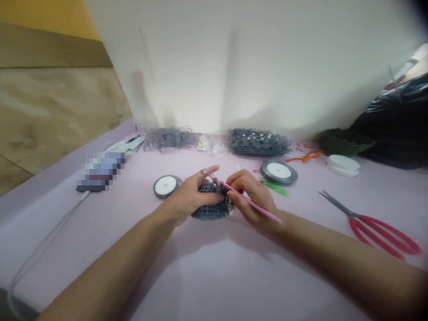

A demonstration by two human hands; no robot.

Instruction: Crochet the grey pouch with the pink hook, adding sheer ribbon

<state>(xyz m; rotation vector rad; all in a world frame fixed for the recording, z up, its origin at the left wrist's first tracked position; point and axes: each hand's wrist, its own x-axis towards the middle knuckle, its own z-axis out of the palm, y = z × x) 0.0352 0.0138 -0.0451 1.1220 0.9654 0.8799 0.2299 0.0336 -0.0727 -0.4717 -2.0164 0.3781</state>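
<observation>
Both forearms slant in from the lower corners and meet at a dark grey crocheted piece (209, 211). The left hand (191, 195) grasps it from its left side, thumb laid across the front. The right hand (252, 198), at the piece's right side, is curled around a pink hook (261, 208), whose handle slopes down and away to the right of the piece. The piece thus sits between the hands, close above the tabletop (214, 276).

Left of the piece stands a small ribbon spool (166, 186); right of it and farther back, a larger spool (278, 171) and a green clip (277, 188). Well to its right lie red-handled scissors (371, 229). Behind it are white beads (202, 143) and a beaded crocheted item (259, 142).

Fingers cover much of the piece, and the left hand's other fingers are mostly hidden. Where the hook's tip meets the piece is hard to make out. A phone (100, 174), far left of the piece, is pixelated; a black bag (397, 120), far right, is cut off.
</observation>
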